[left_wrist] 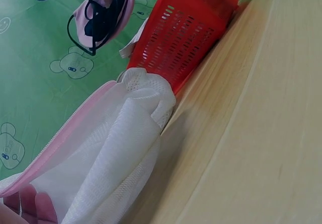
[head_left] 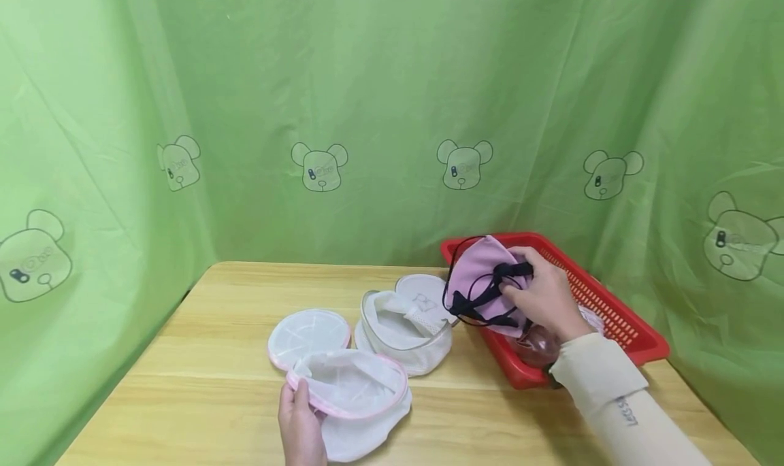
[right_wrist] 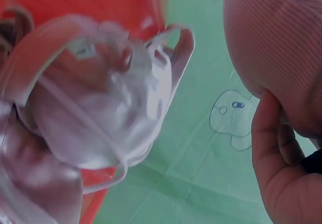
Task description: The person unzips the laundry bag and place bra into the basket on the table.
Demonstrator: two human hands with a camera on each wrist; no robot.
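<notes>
My left hand (head_left: 301,422) pinches the pink-edged rim of a white mesh laundry bag (head_left: 366,439), whose mouth gapes with its round lid folded back. In the left wrist view, fingers (left_wrist: 44,206) show behind the mesh. My right hand (head_left: 545,292) grips a pink bra (head_left: 484,265) with black straps, raised over the near left side of the red basket (head_left: 637,330). Its ribbed fabric fills the upper right of the right wrist view. Behind the first bag stands a second white mesh laundry bag (head_left: 422,357) with a grey edge, also unzipped.
Inside the basket lie a shiny pinkish bra (right_wrist: 105,118) and other garments, partly hidden by my right arm. A wooden table (head_left: 202,384) carries everything. Green curtains (head_left: 380,71) with bear prints hang behind and at both sides.
</notes>
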